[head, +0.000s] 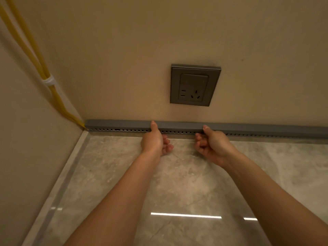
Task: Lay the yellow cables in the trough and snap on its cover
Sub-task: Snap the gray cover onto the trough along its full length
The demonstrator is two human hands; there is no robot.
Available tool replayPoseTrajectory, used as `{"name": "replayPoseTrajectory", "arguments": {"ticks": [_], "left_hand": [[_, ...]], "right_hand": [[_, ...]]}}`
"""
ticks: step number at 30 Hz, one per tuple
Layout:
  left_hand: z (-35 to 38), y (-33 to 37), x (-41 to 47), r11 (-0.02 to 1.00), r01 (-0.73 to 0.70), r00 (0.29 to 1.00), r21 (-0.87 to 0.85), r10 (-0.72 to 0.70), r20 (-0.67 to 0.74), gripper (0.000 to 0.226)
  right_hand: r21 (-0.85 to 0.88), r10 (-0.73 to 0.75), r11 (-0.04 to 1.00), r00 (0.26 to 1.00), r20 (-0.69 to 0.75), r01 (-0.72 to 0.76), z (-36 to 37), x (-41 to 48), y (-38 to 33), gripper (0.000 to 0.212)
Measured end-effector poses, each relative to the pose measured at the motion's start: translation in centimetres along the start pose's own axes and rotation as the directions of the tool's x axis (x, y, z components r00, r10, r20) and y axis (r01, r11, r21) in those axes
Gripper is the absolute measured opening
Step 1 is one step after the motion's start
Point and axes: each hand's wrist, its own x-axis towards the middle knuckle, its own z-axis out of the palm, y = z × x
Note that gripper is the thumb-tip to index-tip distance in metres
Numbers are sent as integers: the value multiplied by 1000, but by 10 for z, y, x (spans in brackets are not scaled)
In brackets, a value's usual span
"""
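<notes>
Forearms: both bare, reaching from the near edge of the floor toward the back wall, the left one on the left, not crossed.
Floor [186,183]: glossy grey marble-look tile with bright strip reflections near the near edge and a paler border along the left side.
Left hand [154,142]: at the far edge of the floor, thumb stretched up over the top of the cover; the other fingers are curled in toward the palm, just in front of the trough's slotted side, so the hand pinches the cover.
Right hand [213,145]: just to the right of the left hand and apart from it, in the same grip, with the thumb on top of the cover and the fingers curled below it.
Trough [124,129]: grey, running along the foot of the back wall from the left corner out past the right edge; a row of small slots shows on its front side.
Cover [179,125]: grey strip lying along the top of the trough for all of its visible length.
Yellow cables [39,68]: two, running down the left corner of the walls and going into the trough's left end.
Cable tie [48,80]: white, wrapped round both cables partway down.
Socket [194,85]: dark grey plate on the back wall, above the trough and between the two hands.
Back wall [124,50]: plain beige.
</notes>
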Motion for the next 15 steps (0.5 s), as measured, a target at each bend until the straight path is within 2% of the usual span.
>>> {"name": "replayPoseTrajectory", "arguments": {"ticks": [4, 7, 9, 11, 15], "left_hand": [[39, -16, -9, 997, 17, 994, 74, -25, 106, 63], [63, -19, -13, 989, -1, 999, 149, -6, 51, 59], [67, -16, -11, 990, 35, 999, 137, -39, 25, 57], [68, -10, -11, 989, 97, 993, 109, -104, 58, 56], [70, -5, -12, 981, 126, 985, 145, -140, 95, 59]], "right_hand": [[-47, 8, 999, 1000, 10, -8, 0, 2, 3, 39], [-9, 66, 998, 997, 45, -66, -4, 0, -4, 33], [-20, 108, 994, 991, 75, -106, -5, -1, -6, 33], [-23, 126, 992, 989, 75, -124, -5, -2, -7, 36], [-47, 136, 990, 990, 41, -134, -3, -6, -5, 42]]}}
